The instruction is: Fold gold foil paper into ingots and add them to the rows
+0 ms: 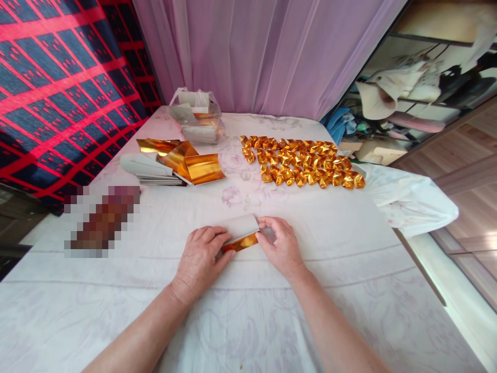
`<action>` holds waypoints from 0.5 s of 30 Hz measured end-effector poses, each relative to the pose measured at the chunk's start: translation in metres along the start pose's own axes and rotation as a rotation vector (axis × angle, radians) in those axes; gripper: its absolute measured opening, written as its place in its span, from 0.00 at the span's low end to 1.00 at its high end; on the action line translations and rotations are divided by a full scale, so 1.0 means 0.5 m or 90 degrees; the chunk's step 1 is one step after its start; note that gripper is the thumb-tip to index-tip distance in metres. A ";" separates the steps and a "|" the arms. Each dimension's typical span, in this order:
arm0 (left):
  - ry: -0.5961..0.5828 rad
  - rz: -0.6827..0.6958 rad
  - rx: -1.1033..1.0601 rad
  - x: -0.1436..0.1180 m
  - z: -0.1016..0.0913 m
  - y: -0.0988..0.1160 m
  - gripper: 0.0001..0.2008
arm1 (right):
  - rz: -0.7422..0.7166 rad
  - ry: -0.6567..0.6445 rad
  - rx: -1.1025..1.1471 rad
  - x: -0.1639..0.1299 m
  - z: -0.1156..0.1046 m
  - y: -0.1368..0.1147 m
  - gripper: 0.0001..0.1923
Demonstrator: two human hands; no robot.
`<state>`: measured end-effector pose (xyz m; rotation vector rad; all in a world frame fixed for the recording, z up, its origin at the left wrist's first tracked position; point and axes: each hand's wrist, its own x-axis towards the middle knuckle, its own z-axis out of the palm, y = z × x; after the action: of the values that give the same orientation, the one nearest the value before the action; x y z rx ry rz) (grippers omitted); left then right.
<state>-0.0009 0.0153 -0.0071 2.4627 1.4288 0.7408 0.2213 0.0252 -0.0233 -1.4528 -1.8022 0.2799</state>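
Note:
Between my hands, low over the front middle of the table, is a sheet of gold foil paper with a pale grey back. Its far part is turned over so the grey side shows, and a narrow gold strip faces me along the near edge. My left hand grips the left end, thumb below and fingers on top. On the right end my right hand pinches the paper between thumb and fingers. Beyond, to the right, lie rows of several folded gold foil pieces.
Loose gold foil sheets lie on a stack of grey-backed paper at the left. Behind them stands a clear plastic bag of more paper. A pixelated patch covers something at left. White cloth hangs by the right edge; shelves stand beyond.

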 end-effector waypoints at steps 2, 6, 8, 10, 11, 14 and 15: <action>0.002 -0.005 -0.004 0.000 0.002 -0.001 0.10 | 0.011 -0.002 0.020 0.001 -0.001 0.003 0.12; 0.007 -0.006 -0.004 -0.001 0.004 -0.004 0.11 | 0.017 -0.014 0.062 0.001 -0.010 0.001 0.11; 0.019 -0.002 0.001 -0.002 0.005 -0.004 0.14 | 0.021 -0.025 0.094 0.000 -0.014 -0.004 0.10; 0.038 -0.003 0.006 -0.003 0.005 -0.005 0.20 | 0.043 -0.038 0.142 -0.002 -0.016 -0.009 0.10; 0.048 -0.007 0.008 -0.004 0.005 -0.006 0.24 | 0.059 -0.045 0.173 -0.004 -0.015 -0.011 0.10; 0.071 -0.027 0.000 -0.006 0.005 -0.012 0.33 | 0.107 -0.057 0.265 -0.009 -0.006 -0.010 0.10; 0.076 -0.031 -0.007 -0.007 0.005 -0.015 0.35 | 0.119 -0.053 0.287 -0.010 -0.003 -0.008 0.11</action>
<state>-0.0069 0.0162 -0.0133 2.4027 1.5147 0.8962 0.2198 0.0191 -0.0221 -1.2949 -1.5377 0.7971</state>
